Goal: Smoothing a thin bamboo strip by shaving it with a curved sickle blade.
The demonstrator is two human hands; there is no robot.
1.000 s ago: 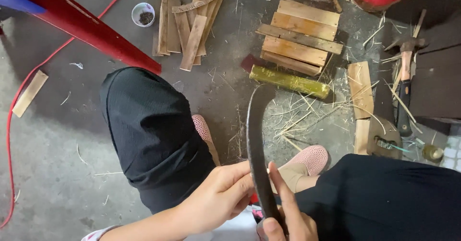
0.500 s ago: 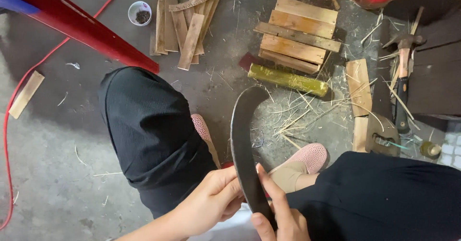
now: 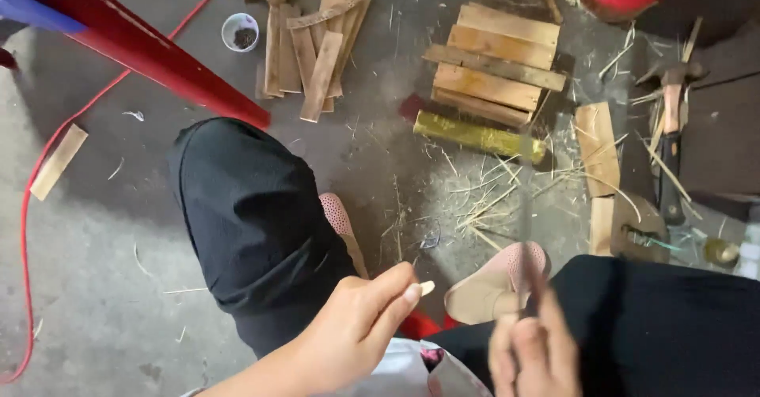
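My left hand (image 3: 356, 330) hovers over my left knee, its fingers pinching a small pale sliver (image 3: 427, 288) at the tips. Beside it, my right hand (image 3: 532, 356) is blurred at the bottom edge, closed round the handle of a dark curved knife (image 3: 527, 231). The blade points away from me and shows only as a thin blurred streak above my pink shoe (image 3: 495, 286). My two hands are apart. A short green bamboo piece (image 3: 479, 136) lies on the floor beyond the blade.
Flat wood slats are stacked at the back right (image 3: 495, 68), with a looser pile at back centre (image 3: 305, 45). A small white cup (image 3: 241, 31), a red chair leg (image 3: 150, 49), a red cable (image 3: 32, 199) and a hammer (image 3: 671, 140) lie around. Bamboo shavings litter the floor.
The knife's broad side faced me with my left hand against it. Now the blade is turned edge-on and blurred, and my left hand has come off to the left.
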